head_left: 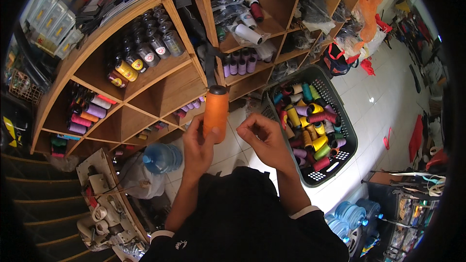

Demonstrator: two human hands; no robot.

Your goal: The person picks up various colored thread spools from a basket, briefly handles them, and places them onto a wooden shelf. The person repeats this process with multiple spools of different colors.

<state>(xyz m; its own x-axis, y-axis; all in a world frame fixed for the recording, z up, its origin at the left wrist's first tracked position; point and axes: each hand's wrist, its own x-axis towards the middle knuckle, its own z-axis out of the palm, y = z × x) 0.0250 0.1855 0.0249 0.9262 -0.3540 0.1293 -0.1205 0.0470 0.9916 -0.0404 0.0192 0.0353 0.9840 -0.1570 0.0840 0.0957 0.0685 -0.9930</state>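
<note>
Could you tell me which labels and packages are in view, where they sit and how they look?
Dark thread cones with round red-and-white end labels: upper wooden shelf compartment.
Yellow cones with round labels: same compartment, lower left.
Clear plastic bags of dark goods: upper right shelf compartments.
Orange thread cone: in left hand, no label visible.

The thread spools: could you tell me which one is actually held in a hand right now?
The tall orange spool, gripped upright in the left hand. The right hand is beside it; every other spool sits in the basket or on the shelves.
</note>
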